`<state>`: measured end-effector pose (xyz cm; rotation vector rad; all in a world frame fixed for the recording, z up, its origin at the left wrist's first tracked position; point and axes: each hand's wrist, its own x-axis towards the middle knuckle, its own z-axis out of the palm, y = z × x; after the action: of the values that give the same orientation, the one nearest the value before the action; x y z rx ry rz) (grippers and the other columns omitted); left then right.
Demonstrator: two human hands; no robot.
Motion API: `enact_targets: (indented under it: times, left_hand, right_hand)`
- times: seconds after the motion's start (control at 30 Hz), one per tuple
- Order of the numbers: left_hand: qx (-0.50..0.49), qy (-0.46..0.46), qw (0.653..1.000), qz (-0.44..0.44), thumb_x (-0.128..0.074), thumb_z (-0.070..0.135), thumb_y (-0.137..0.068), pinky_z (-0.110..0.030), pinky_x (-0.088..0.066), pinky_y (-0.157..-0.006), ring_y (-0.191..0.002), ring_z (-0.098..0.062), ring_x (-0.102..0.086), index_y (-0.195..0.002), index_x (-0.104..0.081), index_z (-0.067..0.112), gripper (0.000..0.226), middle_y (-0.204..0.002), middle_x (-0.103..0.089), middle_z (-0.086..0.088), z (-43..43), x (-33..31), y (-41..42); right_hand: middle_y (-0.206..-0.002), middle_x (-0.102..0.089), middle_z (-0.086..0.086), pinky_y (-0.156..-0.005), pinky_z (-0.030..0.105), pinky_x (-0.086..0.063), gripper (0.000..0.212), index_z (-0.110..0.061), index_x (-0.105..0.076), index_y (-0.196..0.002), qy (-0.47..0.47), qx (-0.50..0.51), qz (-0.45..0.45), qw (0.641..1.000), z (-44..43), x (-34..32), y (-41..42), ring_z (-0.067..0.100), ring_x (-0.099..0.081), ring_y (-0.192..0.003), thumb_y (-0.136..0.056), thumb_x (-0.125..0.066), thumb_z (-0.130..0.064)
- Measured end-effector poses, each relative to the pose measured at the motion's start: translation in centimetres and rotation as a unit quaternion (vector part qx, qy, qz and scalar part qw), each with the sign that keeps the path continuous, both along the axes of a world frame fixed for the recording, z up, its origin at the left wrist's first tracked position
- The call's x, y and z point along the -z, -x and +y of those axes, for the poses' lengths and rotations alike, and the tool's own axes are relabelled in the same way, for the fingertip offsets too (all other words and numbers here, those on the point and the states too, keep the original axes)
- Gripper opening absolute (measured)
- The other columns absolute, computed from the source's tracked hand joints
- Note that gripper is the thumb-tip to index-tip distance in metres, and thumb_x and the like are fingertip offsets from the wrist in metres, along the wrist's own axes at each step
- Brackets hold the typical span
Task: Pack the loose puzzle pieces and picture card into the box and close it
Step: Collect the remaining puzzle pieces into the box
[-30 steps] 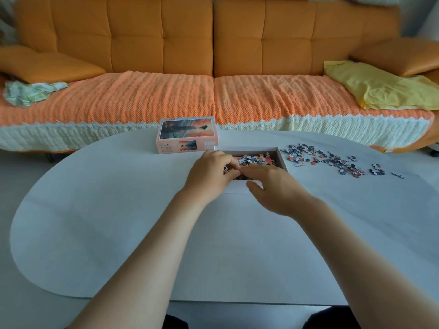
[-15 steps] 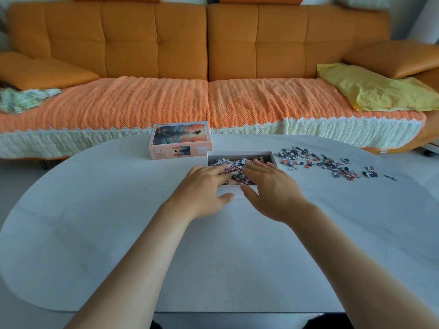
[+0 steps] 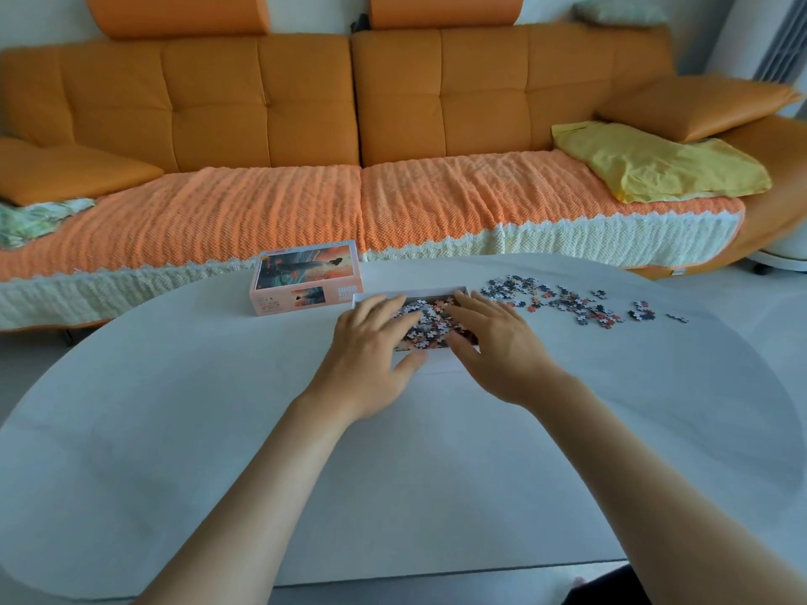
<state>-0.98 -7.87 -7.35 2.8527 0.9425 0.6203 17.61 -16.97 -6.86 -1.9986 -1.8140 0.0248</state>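
Both hands have flattened since a second ago: then they were bunched together over the tray, now they lie spread across it, and the view has tipped up to show more of the sofa.

Farthest left on the worktop (image 3: 218,408), the lid (image 3: 305,281) sits picture-side up just beside the box (image 3: 419,293), probably parked there to be within reach when it is time to close up. The left hand (image 3: 371,347) comes next, fingers (image 3: 384,310) straight and fanned, holding nothing, with the tips on the pieces in the box (image 3: 425,327) and the thumb lying by the near edge. That looks like pressing and levelling the heap so more will fit and the lid can seat.

The right hand (image 3: 493,342) mirrors it from the other side, fingers extended and empty, covering the tray's right end. Together the two hands appear to steady the shallow box while smoothing its contents.

Further right, well apart from the box, the loose pieces (image 3: 563,301) lie scattered in a long trail on the worktop, not yet gathered. I cannot make out the picture card; a pale strip under the hands may be it or the tray's near wall.
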Motion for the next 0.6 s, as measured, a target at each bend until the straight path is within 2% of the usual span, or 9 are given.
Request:
enact_targets:
  times: [0.13, 0.27, 0.37, 0.43, 0.53, 0.6]
  left_hand:
    - [0.067, -0.011, 0.994, -0.081, -0.047, 0.038, -0.092, -0.037, -0.028, -0.111, -0.133, -0.019, -0.037, -0.138, -0.052, 0.019, 0.05, -0.142, -0.049, 0.002, -3.0, -0.8, -5.8]
    - [0.101, 0.053, 0.992, -0.049, -0.052, 0.026, -0.096, -0.038, -0.023, -0.117, -0.139, -0.019, -0.029, -0.145, -0.039, 0.013, 0.053, -0.149, -0.04, -0.001, -5.2, -0.8, -13.3]
    - [0.071, 0.13, 0.988, 0.037, -0.047, 0.032, -0.099, -0.04, -0.011, -0.121, -0.148, -0.022, -0.006, -0.153, -0.017, 0.011, 0.065, -0.161, -0.014, -0.005, -5.8, -0.5, -18.3]
    - [0.038, 0.148, 0.984, 0.09, -0.042, 0.041, -0.1, -0.041, -0.005, -0.12, -0.149, -0.024, 0.002, -0.154, -0.007, 0.012, 0.071, -0.163, -0.003, -0.006, -5.2, 0.2, -20.8]
    - [-0.03, 0.15, 0.977, 0.148, -0.032, 0.053, -0.098, -0.046, -0.002, -0.119, -0.149, -0.027, 0.006, -0.155, -0.001, 0.017, 0.074, -0.163, 0.003, -0.007, -3.2, 2.1, -23.1]
    - [-0.089, 0.174, 0.968, 0.157, -0.026, 0.061, -0.096, -0.05, 0.002, -0.118, -0.149, -0.03, 0.011, -0.155, 0.004, 0.019, 0.078, -0.163, 0.01, -0.009, -1.9, 3.6, -23.7]
  right_hand:
    - [-0.156, -0.03, -0.002, -0.119, 0.036, -0.015, 0.048, -0.025, -0.042, -0.145, 0.019, 0.072, 0.04, 0.996, -2.0, 0.5, -4.4, 0.015, -0.02, -0.146, -0.1, -0.042, -0.041]
    - [-0.154, -0.035, 0.001, -0.115, 0.035, -0.021, 0.046, -0.025, -0.044, -0.143, 0.027, 0.124, 0.061, 0.99, -3.7, 1.1, -8.8, 0.019, -0.028, -0.143, -0.098, -0.047, -0.035]
    - [-0.149, -0.042, 0.002, -0.112, 0.038, -0.025, 0.043, -0.02, -0.049, -0.139, 0.015, 0.168, 0.064, 0.984, -4.4, 1.6, -12.1, 0.023, -0.035, -0.138, -0.098, -0.048, -0.031]
    - [-0.148, -0.043, 0.005, -0.111, 0.039, -0.025, 0.04, -0.019, -0.051, -0.137, 0.016, 0.199, 0.056, 0.978, -4.8, 2.2, -14.2, 0.025, -0.035, -0.137, -0.098, -0.046, -0.03]
    - [-0.151, -0.038, 0.006, -0.115, 0.043, -0.017, 0.041, -0.021, -0.05, -0.137, 0.021, 0.217, 0.023, 0.976, -5.1, 3.4, -17.0, 0.026, -0.027, -0.142, -0.099, -0.043, -0.034]
    - [-0.157, -0.026, 0.007, -0.117, 0.048, -0.007, 0.048, -0.022, -0.041, -0.143, 0.056, 0.237, -0.006, 0.97, -5.4, 3.9, -19.0, 0.026, -0.014, -0.147, -0.099, -0.038, -0.042]
